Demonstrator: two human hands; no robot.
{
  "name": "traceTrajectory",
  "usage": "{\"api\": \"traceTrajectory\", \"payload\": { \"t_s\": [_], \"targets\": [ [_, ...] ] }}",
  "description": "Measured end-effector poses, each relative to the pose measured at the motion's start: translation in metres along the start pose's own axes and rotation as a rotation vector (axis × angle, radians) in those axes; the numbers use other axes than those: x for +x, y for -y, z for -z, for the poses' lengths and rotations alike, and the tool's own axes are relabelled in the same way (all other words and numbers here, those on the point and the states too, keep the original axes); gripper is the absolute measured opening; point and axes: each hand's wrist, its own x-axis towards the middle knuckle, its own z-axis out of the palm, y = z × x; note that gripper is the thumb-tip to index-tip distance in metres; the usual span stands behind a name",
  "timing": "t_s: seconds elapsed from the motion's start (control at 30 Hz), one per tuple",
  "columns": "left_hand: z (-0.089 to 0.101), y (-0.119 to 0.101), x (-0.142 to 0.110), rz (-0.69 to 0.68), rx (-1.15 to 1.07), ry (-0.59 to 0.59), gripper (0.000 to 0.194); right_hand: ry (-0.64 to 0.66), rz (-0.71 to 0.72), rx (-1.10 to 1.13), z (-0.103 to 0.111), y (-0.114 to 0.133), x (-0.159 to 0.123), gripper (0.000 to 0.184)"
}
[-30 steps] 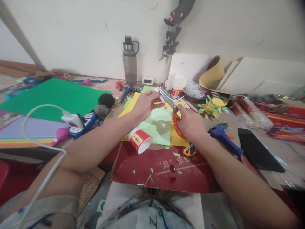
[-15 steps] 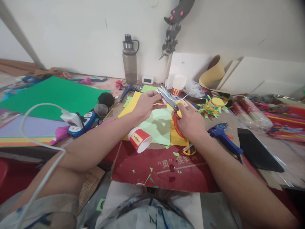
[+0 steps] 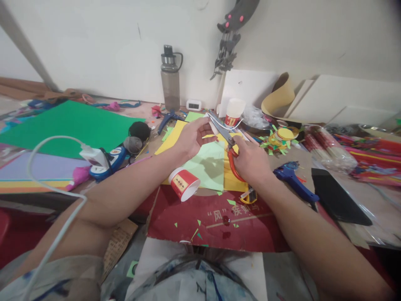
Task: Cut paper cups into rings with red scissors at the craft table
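My right hand [image 3: 252,161] is closed around the red-orange handles of the scissors [image 3: 223,128]. Their grey blades point up and left, nearly together, at the fingertips of my left hand [image 3: 196,136]. That hand pinches a small white paper piece [image 3: 213,126], partly hidden by fingers and blades. A thin white strip [image 3: 230,128] curves from it to the right behind the scissors. Below lie a light green sheet [image 3: 206,167] and a yellow sheet [image 3: 167,140]. A red and white paper cup [image 3: 184,184] rests on its side near my left forearm.
Another paper cup [image 3: 234,113] stands at the back beside a yellow-green paper craft [image 3: 283,138]. A blue glue gun [image 3: 296,182] and black phone [image 3: 340,196] lie right. A water bottle [image 3: 171,79] stands by the wall. A white cable [image 3: 31,167] crosses near my left arm.
The scissor blades have come together from a slightly parted position. The white strip now hangs in a deeper curve with its end a little to the left. Both hands stay nearly in place.
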Motion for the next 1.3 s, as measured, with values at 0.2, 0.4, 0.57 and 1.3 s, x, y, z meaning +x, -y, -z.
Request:
{"api": "traceTrajectory", "payload": {
  "t_s": [0.2, 0.4, 0.57, 1.3],
  "targets": [
    [0.0025, 0.0002, 0.0012, -0.013, 0.016, -0.033, 0.017, -0.029, -0.009, -0.019, -0.006, -0.0014, 0.0004, 0.036],
    [0.0017, 0.0038, -0.0007, 0.014, 0.111, 0.001, 0.018, -0.046, -0.016, -0.02, -0.0075, -0.0014, 0.0003, 0.036],
    [0.0008, 0.0022, -0.001, -0.01, 0.119, 0.009, 0.019, -0.013, -0.021, -0.009, -0.0034, -0.0005, 0.0003, 0.036],
    [0.0029, 0.0028, 0.0014, 0.009, 0.028, -0.04, 0.021, -0.007, -0.022, -0.021, -0.0041, 0.0001, 0.0003, 0.035]
  ]
}}
